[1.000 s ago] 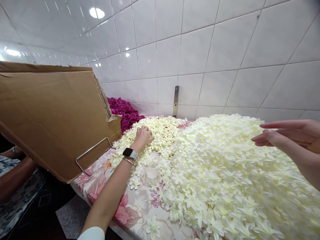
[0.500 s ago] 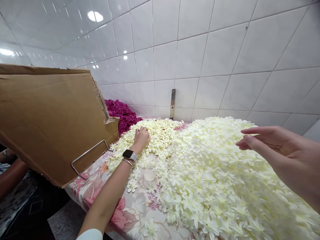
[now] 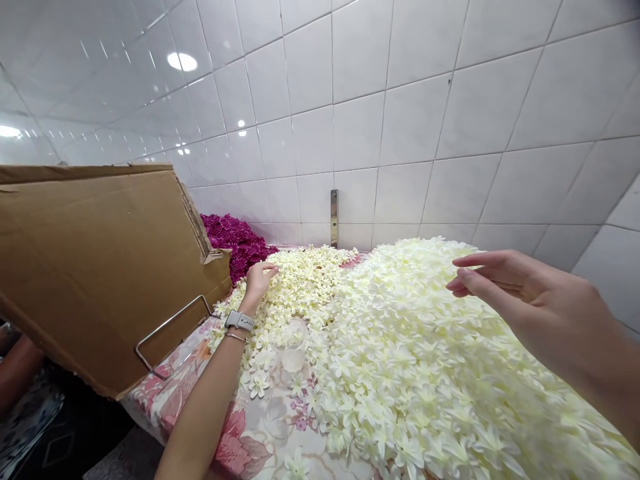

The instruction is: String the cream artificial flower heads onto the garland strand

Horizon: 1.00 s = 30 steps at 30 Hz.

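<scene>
A: Where is your left hand (image 3: 259,281)?
B: Over the left edge of the small cream flowers (image 3: 310,277), your fingers bent and your thumb near their tips. I cannot tell whether you pinch a blossom there, or whether you touch the pile.
A: And your right hand (image 3: 530,293)?
B: You hold it up in front of the heap of larger white flowers (image 3: 400,347), thumb close to the bent fingers. Whether anything thin sits between them, I cannot tell.
A: How do the flowers lie about you?
B: You have the white heap on the right of the patterned tablecloth (image 3: 273,423) and the cream pile beside it, farther back. Beyond your left hand, purple flowers (image 3: 237,243) rise against the tiled wall (image 3: 410,127).
A: What else is near you?
B: A clear cup (image 3: 293,359) at the near side of the cream pile, and a tilted cardboard sheet (image 3: 100,267) on your left with a bent metal rod (image 3: 170,325) in front of it.
</scene>
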Available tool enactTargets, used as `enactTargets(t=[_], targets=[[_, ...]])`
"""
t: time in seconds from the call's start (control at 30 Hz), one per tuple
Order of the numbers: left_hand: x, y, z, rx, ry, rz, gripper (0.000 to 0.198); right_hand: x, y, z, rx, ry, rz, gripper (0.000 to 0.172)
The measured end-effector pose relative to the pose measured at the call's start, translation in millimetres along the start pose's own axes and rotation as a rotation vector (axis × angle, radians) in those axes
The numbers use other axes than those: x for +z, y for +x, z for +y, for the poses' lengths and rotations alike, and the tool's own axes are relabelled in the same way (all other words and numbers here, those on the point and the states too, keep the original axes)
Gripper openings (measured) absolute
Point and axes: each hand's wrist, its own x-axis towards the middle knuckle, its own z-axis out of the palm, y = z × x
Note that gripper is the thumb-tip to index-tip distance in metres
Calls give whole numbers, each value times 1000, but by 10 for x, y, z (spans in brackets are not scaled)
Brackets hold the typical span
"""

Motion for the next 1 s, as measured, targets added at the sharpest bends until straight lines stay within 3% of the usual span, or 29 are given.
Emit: enactTargets(t=[0.1, 0.2, 0.27, 0.33, 0.43, 0.5, 0.67, 0.87, 1.0], targets=[[-41, -105, 246, -29, -130, -36, 24, 25, 0, 49, -48, 45, -21, 34], [-66, -374, 643, -14, -273, -207, 25, 77, -21, 56, -107, 118, -73, 35], [-44, -653, 943, 26, -342, -340, 26, 103, -55, 9, -109, 166, -167, 37], [11, -965, 1218, 73, -416, -545, 25, 106, -99, -67, -84, 231, -311, 38], [112, -1346, 1516, 118, -502, -662, 16, 65, -152, -169, -58, 362, -506, 37], [171, -1481, 1632, 147, -515, -680, 14, 20, -161, -198, -71, 448, -558, 31], [286, -1533, 1759, 208, -583, -683, 12, -89, -120, -195, -116, 554, -513, 20], [401, -1548, 1791, 259, -557, -570, 12, -98, -123, -198, -132, 540, -456, 19], [462, -1590, 1743, 412, -446, -402, 6, 22, -202, -183, -222, 421, -305, 12]])
